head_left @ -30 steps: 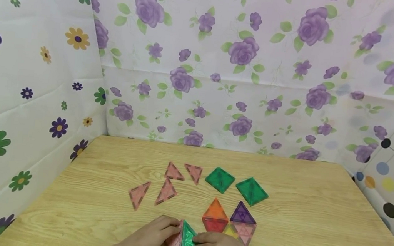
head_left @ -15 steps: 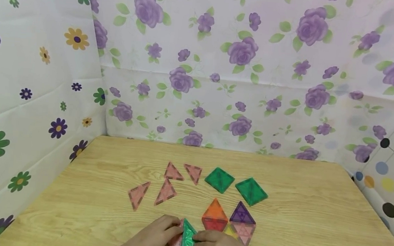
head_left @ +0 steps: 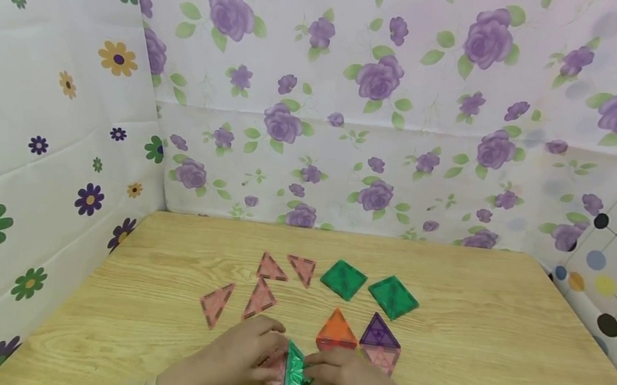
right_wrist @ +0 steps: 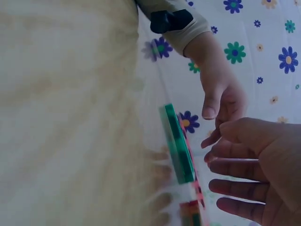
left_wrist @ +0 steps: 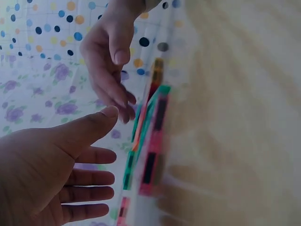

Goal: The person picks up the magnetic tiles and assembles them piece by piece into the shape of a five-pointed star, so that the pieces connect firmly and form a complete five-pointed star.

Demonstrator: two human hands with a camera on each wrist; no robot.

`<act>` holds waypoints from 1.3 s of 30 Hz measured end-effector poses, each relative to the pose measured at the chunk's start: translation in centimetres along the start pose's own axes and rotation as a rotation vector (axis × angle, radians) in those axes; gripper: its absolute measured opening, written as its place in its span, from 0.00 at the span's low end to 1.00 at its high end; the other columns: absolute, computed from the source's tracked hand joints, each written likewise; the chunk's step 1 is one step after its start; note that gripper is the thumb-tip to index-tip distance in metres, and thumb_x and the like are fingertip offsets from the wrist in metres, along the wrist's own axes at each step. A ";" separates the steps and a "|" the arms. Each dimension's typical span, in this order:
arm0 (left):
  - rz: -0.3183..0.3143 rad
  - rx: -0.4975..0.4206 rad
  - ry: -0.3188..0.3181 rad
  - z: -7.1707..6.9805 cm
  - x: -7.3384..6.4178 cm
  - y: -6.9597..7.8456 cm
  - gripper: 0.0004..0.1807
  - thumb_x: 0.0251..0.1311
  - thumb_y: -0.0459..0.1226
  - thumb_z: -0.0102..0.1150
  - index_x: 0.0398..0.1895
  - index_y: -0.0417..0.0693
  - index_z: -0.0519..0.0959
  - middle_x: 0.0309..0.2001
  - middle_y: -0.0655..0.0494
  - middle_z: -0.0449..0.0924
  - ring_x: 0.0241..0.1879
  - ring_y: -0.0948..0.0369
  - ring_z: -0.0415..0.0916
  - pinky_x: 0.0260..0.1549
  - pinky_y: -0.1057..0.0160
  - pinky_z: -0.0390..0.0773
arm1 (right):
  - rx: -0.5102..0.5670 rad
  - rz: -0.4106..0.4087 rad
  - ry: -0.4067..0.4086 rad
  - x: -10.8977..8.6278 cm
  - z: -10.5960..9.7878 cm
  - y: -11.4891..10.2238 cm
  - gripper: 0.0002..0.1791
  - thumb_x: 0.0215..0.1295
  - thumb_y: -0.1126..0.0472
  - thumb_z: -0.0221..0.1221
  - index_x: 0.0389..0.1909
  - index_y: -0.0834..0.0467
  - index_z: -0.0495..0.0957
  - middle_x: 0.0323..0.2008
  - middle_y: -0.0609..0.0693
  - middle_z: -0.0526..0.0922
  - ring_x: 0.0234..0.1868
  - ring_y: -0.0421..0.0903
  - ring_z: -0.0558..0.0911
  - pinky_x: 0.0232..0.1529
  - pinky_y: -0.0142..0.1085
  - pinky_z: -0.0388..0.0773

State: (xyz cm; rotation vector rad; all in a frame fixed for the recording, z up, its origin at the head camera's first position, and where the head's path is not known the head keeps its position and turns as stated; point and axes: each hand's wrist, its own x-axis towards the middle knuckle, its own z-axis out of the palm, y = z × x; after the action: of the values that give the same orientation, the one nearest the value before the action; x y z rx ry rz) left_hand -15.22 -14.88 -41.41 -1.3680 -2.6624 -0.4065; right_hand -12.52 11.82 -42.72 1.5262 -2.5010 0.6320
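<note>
In the head view a pink triangular magnetic tile (head_left: 274,372) and a green triangular magnetic tile (head_left: 293,372) meet along a long edge near the table's front. My left hand (head_left: 244,347) is on the pink side; my right hand (head_left: 353,380) is at the green side. Both wrist views show a small gap between fingers and tiles. The left hand (left_wrist: 42,165) has straight fingers and a raised thumb. Likewise, the right hand's (right_wrist: 277,165) fingers are extended. The tiles appear edge-on there, blurred, the green edge (right_wrist: 178,143) standing above the tabletop.
Several loose pink triangles (head_left: 260,299) lie at the back left of the wooden table (head_left: 472,326). Two green diamonds (head_left: 394,298) lie farther right. An orange triangle (head_left: 337,328), a purple triangle (head_left: 379,332) and other tiles lie joined, partly behind my right hand.
My left hand has lifted a little and shifted off the pink tile, showing more of it. The right hand has moved slightly up, covering more of the red and yellow tiles.
</note>
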 end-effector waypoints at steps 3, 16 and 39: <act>-0.030 0.012 0.020 -0.7 1.0 -0.7 0.22 0.57 0.51 0.64 0.50 0.47 0.80 0.52 0.52 0.78 0.50 0.57 0.77 0.48 0.61 0.80 | -0.008 0.020 0.030 0.1 -0.7 0.1 0.16 0.69 0.55 0.57 0.53 0.56 0.80 0.54 0.49 0.81 0.53 0.44 0.80 0.50 0.34 0.81; -0.157 -0.009 0.135 -1.6 3.9 -3.6 0.22 0.55 0.45 0.67 0.50 0.45 0.80 0.51 0.51 0.79 0.51 0.54 0.77 0.49 0.55 0.80 | -0.051 0.136 0.058 1.7 -4.3 1.7 0.16 0.66 0.56 0.60 0.53 0.54 0.81 0.54 0.49 0.81 0.53 0.45 0.81 0.50 0.38 0.81; -0.496 -0.091 0.251 1.1 7.7 -8.6 0.25 0.54 0.46 0.69 0.54 0.45 0.79 0.54 0.48 0.78 0.55 0.49 0.75 0.55 0.50 0.76 | 0.026 0.435 -0.001 7.0 -6.3 8.9 0.23 0.66 0.53 0.60 0.60 0.55 0.75 0.58 0.51 0.79 0.60 0.50 0.77 0.59 0.46 0.75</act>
State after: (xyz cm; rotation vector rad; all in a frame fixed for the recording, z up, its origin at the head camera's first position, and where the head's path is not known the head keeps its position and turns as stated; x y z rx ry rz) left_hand -26.65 -13.29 -42.31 -0.6019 -2.7633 -0.7011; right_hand -24.18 12.28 -37.19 0.9857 -2.8553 0.7185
